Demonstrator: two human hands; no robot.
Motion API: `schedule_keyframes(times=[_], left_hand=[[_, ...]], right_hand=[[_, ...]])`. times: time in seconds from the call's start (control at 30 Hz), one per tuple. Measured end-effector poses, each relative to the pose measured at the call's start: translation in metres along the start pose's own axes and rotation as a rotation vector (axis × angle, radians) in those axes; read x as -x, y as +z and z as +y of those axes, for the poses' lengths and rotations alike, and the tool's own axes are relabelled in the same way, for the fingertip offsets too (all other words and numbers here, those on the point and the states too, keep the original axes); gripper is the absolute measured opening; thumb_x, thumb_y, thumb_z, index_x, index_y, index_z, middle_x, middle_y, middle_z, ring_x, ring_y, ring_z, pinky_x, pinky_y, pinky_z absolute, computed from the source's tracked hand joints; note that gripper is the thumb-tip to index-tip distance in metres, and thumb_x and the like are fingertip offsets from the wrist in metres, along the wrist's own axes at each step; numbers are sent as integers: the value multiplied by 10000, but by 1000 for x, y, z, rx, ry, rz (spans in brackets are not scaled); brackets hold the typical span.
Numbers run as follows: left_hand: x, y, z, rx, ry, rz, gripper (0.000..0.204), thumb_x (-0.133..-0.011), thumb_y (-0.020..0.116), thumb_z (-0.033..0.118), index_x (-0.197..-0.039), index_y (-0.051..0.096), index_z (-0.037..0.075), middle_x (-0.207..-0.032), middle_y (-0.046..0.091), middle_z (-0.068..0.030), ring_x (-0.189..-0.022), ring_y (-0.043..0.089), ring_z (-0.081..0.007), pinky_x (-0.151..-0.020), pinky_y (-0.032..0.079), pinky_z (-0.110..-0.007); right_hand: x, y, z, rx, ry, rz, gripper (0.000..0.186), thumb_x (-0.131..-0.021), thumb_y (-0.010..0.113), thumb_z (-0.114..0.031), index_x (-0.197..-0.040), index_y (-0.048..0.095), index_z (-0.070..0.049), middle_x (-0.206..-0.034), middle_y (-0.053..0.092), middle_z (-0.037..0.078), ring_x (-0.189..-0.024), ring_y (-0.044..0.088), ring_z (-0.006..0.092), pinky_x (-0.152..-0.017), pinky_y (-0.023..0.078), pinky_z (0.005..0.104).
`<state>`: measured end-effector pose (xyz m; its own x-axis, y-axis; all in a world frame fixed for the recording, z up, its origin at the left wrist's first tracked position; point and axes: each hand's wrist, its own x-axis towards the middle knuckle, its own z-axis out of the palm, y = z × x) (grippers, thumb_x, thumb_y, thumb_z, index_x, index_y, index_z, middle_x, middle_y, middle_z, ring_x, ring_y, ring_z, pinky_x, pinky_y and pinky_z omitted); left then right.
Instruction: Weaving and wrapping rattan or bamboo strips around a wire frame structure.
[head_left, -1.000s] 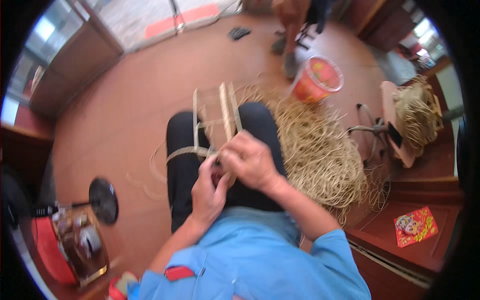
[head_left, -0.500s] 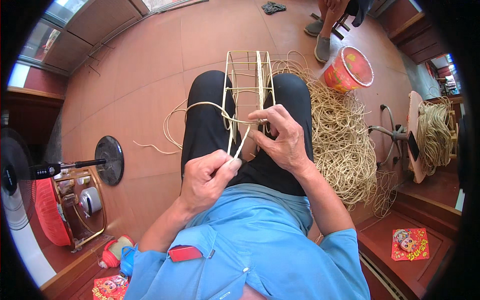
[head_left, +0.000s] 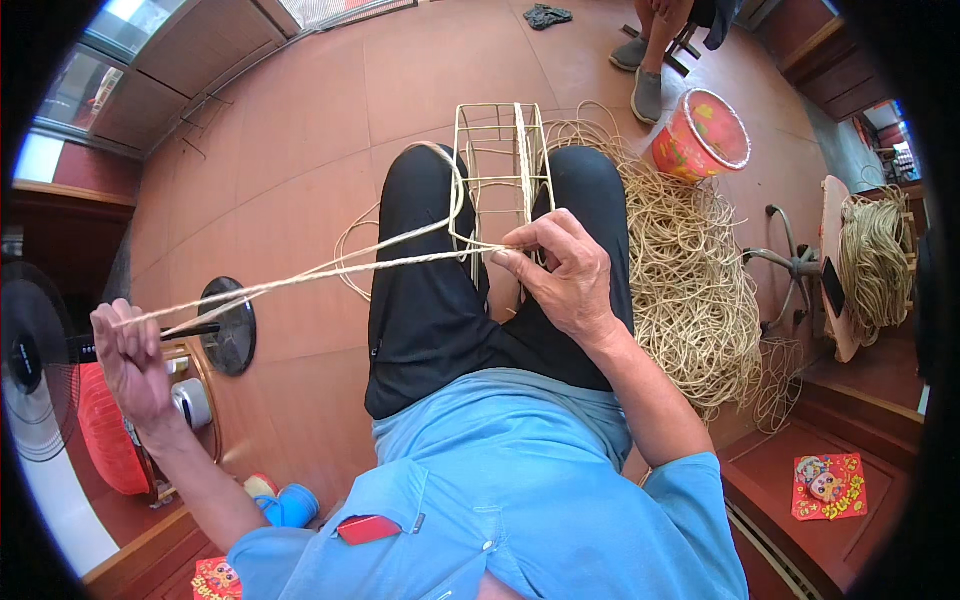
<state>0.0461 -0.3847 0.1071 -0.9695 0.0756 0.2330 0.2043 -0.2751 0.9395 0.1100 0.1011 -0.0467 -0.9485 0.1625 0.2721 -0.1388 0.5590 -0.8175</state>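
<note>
Between my knees stands a wire frame (head_left: 497, 181), box-shaped, with pale cord wound along its right part. My right hand (head_left: 568, 270) pinches the cord at the frame's near end with thumb and forefinger. Far out to the left, my left hand (head_left: 135, 360) is closed on the same pale cord (head_left: 330, 268), fingers curled and slightly blurred. The strands run taut between the two hands, across my left thigh. A looser loop of cord goes up over my left knee, and more hangs to the floor beside it.
A big heap of cord (head_left: 690, 290) lies right of my legs, with a red bucket (head_left: 701, 136) beyond it. Another person's shoes (head_left: 647, 95) are at the far right. A swivel chair (head_left: 835, 270) bears more cord. On the left stand a fan (head_left: 38, 365) and a round black base (head_left: 228, 325).
My left hand has swung from beside my right hand out to the far left, drawing the cord long and taut. My right hand has stayed at the frame's near end.
</note>
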Motion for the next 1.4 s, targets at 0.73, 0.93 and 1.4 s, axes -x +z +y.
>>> schedule_keyframes(times=[0.73, 0.93, 1.4], left_hand=[[33, 214, -151, -1075, 384, -598, 393, -917, 870, 174, -1287, 782, 71, -1203, 757, -137, -1160, 706, -328, -1021, 563, -454], [14, 221, -195, -1036, 450, -719, 183, -958, 810, 130, -1125, 758, 74, -1048, 738, -95, -1027, 677, -315, -918, 564, -463], [17, 230, -213, -871, 347, -638, 69, -965, 741, 31, -1029, 717, 36, -929, 710, -123, -876, 695, -319, -798, 576, -438]], right_hand=[[25, 1, -3, -48, -96, -29, 176, -897, 922, -170, -934, 782, -71, -896, 686, 71, -754, 712, 235, -674, 570, 385], [25, -4, -1, -24, -68, -63, 183, -899, 917, -151, -979, 779, -62, -926, 704, 72, -748, 712, 225, -667, 571, 373], [26, -5, 0, -61, -13, -33, 345, -852, 805, 0, -1096, 566, -55, -822, 621, 44, -621, 608, 146, -603, 531, 315]])
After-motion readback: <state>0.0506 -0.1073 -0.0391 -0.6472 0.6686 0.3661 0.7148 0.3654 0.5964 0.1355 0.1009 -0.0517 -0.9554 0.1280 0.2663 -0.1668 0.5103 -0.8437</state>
